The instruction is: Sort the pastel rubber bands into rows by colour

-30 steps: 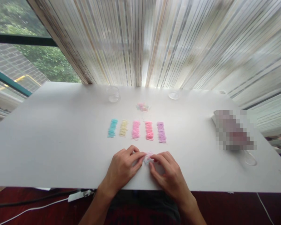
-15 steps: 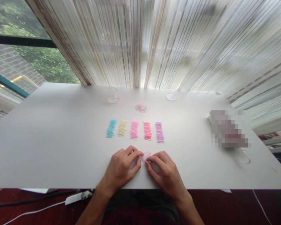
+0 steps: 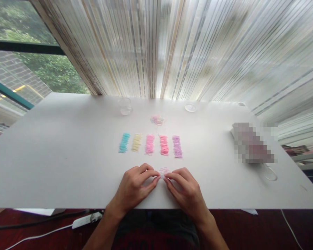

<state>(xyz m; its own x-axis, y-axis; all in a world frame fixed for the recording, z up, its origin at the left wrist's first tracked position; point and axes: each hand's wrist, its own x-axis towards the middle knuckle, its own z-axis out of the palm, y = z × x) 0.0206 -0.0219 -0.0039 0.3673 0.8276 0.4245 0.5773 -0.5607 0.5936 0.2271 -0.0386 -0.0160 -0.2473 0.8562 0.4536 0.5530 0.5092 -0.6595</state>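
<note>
Near the table's front edge, my left hand [image 3: 137, 182] and my right hand [image 3: 185, 185] almost meet, each with thumb and forefinger pinched. Whatever lies between the fingertips is too small to make out. Just beyond them is a small heap of pale pink bands [image 3: 165, 169]. Farther off, strips of small pieces lie side by side: teal [image 3: 124, 142], pale yellow [image 3: 137, 142], pink [image 3: 150, 144], coral [image 3: 164, 144] and purple [image 3: 177, 146]. Behind these rests a loose mixed pastel pile [image 3: 158, 120].
On the white table [image 3: 67, 146], a clear round container [image 3: 125, 106] stands at the back, with a clear lid [image 3: 191, 108] to its right. A blurred-out object [image 3: 254, 144] with a white loop [image 3: 271, 173] lies on the right. A striped curtain hangs behind the table.
My left thumb and forefinger have closed together and moved slightly right. My right fingertips have shifted a little, and more of the pale pink heap shows beyond them.
</note>
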